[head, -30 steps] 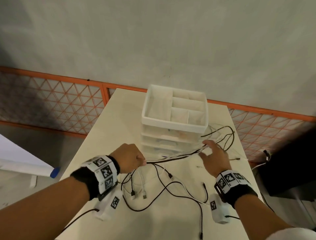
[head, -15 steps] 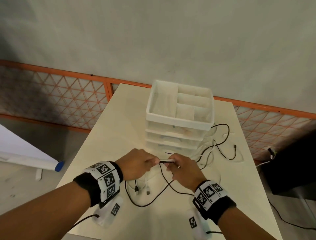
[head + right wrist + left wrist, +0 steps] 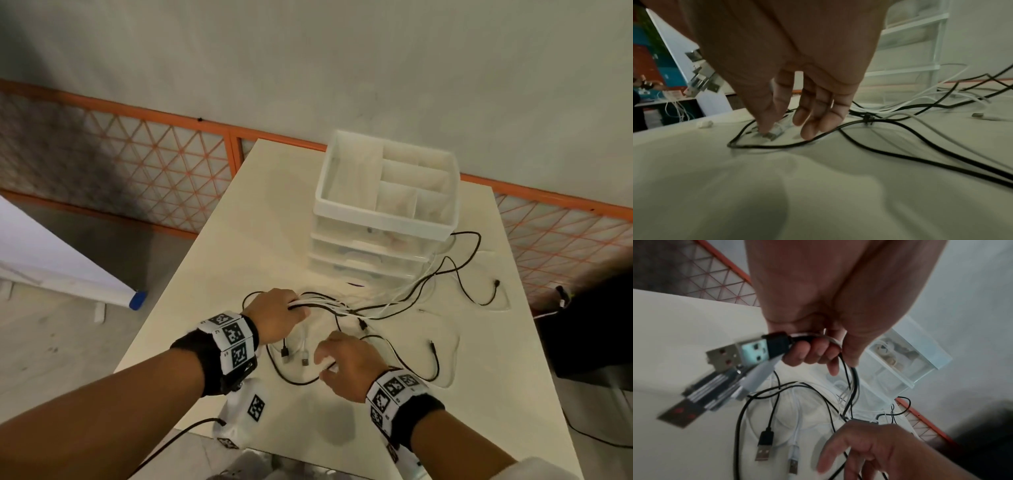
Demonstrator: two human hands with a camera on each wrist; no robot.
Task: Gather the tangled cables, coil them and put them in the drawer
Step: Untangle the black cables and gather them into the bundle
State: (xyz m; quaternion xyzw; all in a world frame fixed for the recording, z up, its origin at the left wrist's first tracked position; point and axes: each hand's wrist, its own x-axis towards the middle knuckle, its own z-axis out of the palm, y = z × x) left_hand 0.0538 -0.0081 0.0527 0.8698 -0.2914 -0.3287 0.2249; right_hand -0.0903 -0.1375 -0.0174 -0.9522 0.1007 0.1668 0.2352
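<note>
Black and white cables (image 3: 411,294) lie tangled on the table, trailing right past the white drawer unit (image 3: 370,253). My left hand (image 3: 298,308) grips a bundle of them, fingers curled round it (image 3: 813,352); several USB plugs (image 3: 748,353) stick out of the fist. My right hand (image 3: 325,363) hovers low in front of the left, fingers spread and pointing down (image 3: 793,125). Its thumb touches a white USB plug (image 3: 774,131) lying on the table; a black plug (image 3: 285,353) lies beside it. A black cable loop (image 3: 777,146) runs under the right fingers.
The cream table (image 3: 342,428) ends just behind my wrists. The drawer unit carries an open divided tray (image 3: 383,192) on top. An orange mesh fence (image 3: 154,171) runs behind. A white board (image 3: 51,267) leans at the left; a dark object (image 3: 596,325) stands at the right.
My right hand slid along the cables to meet the left, then let go and dropped toward the loose plugs. The left hand has kept its grip on the bundle.
</note>
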